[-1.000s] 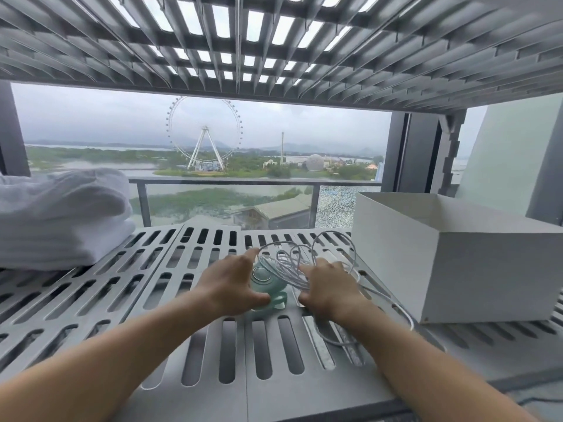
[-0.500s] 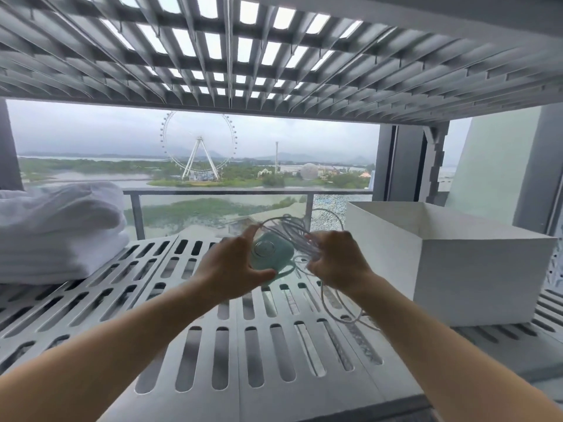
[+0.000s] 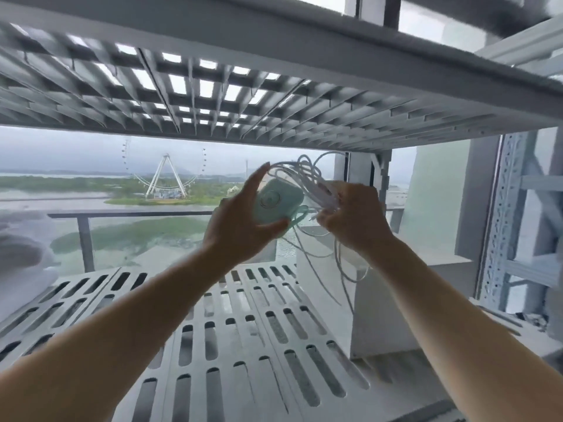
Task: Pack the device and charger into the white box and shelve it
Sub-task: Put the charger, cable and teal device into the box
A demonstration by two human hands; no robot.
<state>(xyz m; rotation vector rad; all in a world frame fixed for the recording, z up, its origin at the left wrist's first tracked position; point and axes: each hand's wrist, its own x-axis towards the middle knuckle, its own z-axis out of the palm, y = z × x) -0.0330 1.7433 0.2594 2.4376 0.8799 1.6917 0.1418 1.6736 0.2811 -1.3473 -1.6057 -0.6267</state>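
While held up between the slotted shelf (image 3: 243,345) and the grated shelf (image 3: 213,95) overhead, well clear of both: mint device (image 3: 275,202) pinched in left hand (image 3: 240,220), thumb beneath, fingers over top. Coiled white charger cable (image 3: 310,181) bunched in closed right hand (image 3: 353,217), loops trailing down beside white box (image 3: 380,318) at right.

Two hands are raised: the left hand (image 3: 240,220) and the right hand (image 3: 355,217). Between them is one mint-green device (image 3: 278,201) and one bundle of white cable (image 3: 313,181), its loops too tangled to count. Below the right hand stands one white box (image 3: 384,315). Below both hands lies one slotted shelf (image 3: 243,345), and one more shelf (image 3: 213,95) spans above them. Far left of the left hand is one blurred white bundle (image 3: 21,257).
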